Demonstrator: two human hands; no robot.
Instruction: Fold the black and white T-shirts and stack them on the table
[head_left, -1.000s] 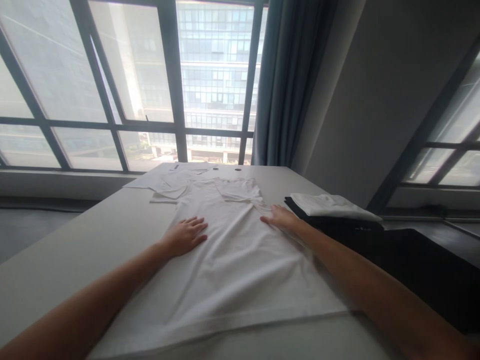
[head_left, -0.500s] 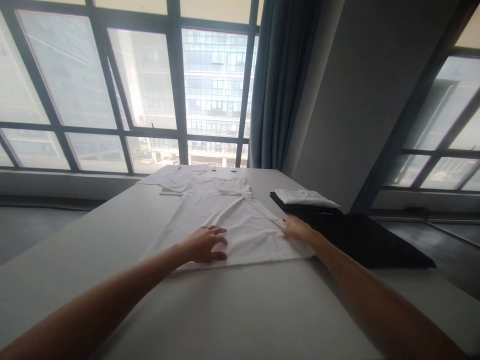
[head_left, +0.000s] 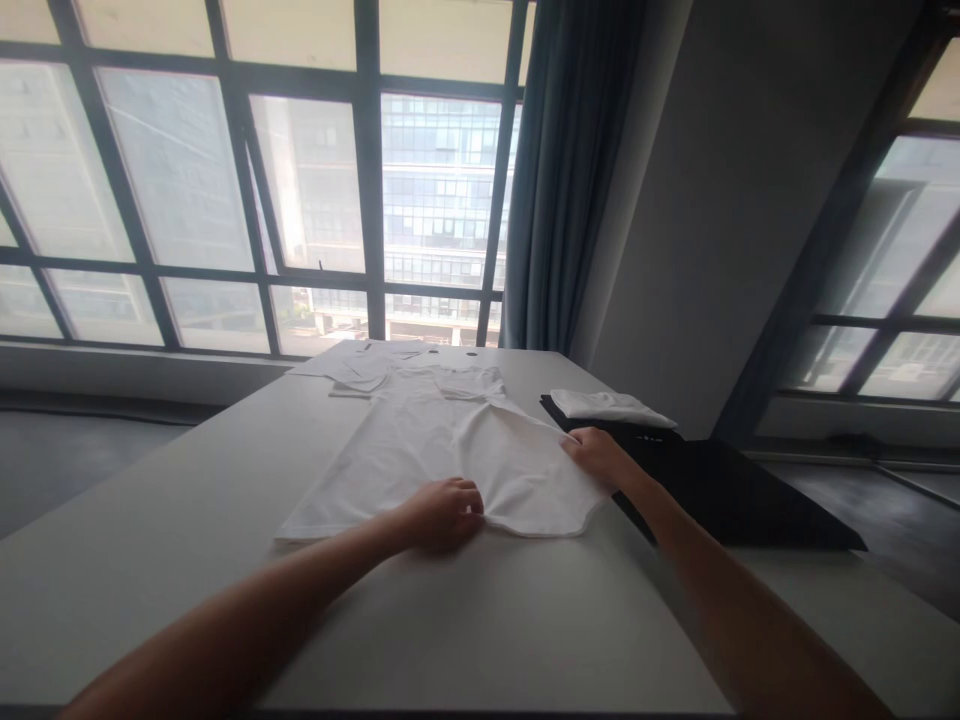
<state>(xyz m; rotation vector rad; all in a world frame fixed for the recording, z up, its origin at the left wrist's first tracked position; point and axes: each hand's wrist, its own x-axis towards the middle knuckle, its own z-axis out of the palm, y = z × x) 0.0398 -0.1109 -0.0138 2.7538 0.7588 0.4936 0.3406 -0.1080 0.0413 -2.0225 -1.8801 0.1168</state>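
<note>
The shirt (head_left: pixel 442 450) is spread flat on the counter (head_left: pixel 187 520). Its hem is pinched by the left hand (head_left: pixel 442 513) and its side edge by the right hand (head_left: pixel 596 457), both grips closed on cloth, apparently for lifting.

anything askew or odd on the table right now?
Only mild disorder: the white shirt has its near hem bunched and lifted where the left hand and right hand pinch it. The folded white garment lies neatly on the black cloth. No spills or damage.
</note>
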